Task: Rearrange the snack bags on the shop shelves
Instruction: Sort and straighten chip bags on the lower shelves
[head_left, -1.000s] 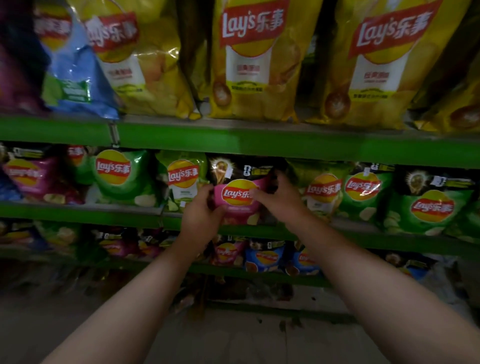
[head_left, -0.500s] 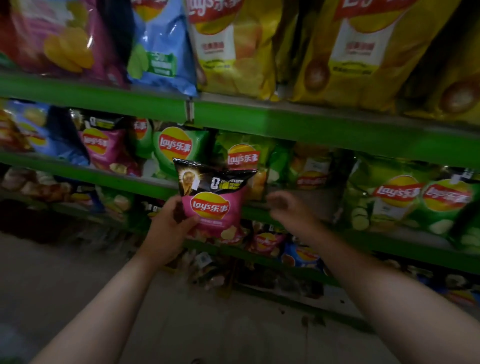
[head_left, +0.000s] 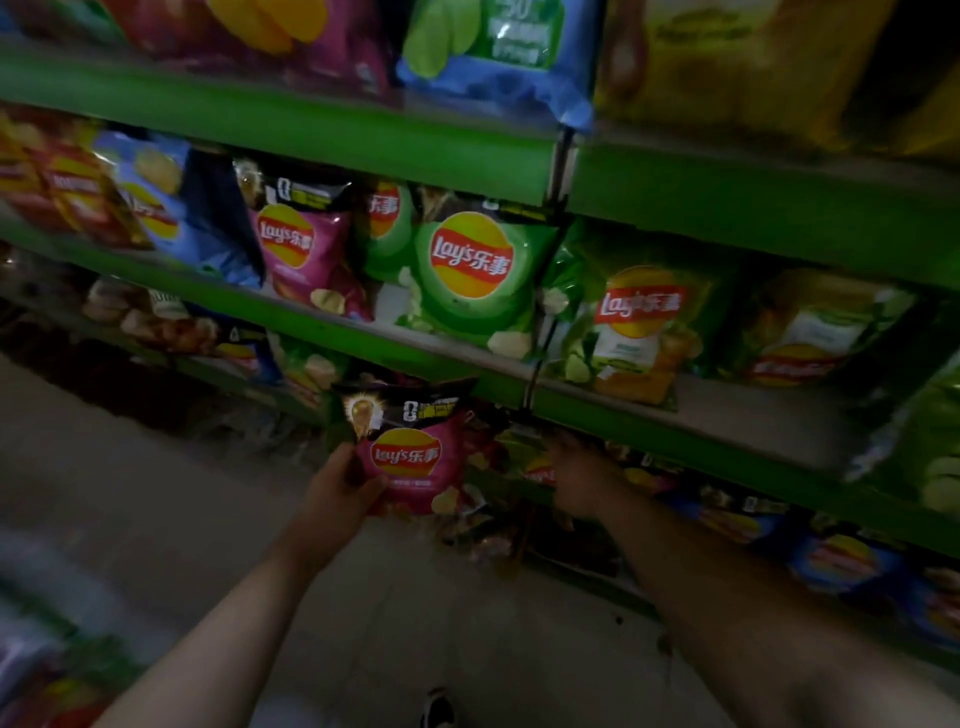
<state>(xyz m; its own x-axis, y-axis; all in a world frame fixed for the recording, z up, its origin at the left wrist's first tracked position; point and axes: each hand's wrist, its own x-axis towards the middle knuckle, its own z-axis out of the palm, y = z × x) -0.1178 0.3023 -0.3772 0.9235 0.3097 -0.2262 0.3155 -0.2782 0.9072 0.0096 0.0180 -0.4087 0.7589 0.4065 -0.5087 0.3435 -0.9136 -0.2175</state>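
Lowered since half a second ago, the small pink Lay's bag (head_left: 410, 457) now hangs below the green middle shelf edge (head_left: 675, 431), out in front of the dim bottom shelf, and the view has swung left. Its round red-and-yellow logo reads "Lay's乐事" under a black top strip with a gold trophy picture; the smaller print is too blurred to read. The left hand (head_left: 337, 493) pinches the bag's lower left corner, thumb on the front. The right hand (head_left: 582, 478) reaches in among the bags on the bottom shelf — whether its fingers are closed on anything, I cannot tell.

On the middle shelf stands a matching pink Lay's bag (head_left: 301, 249), with a green Lay's bag (head_left: 472, 275) just to its right and a blue bag (head_left: 176, 208) to its left — each with the same logo. Further right, a light green bag (head_left: 639, 327) shows the logo on a red banner.
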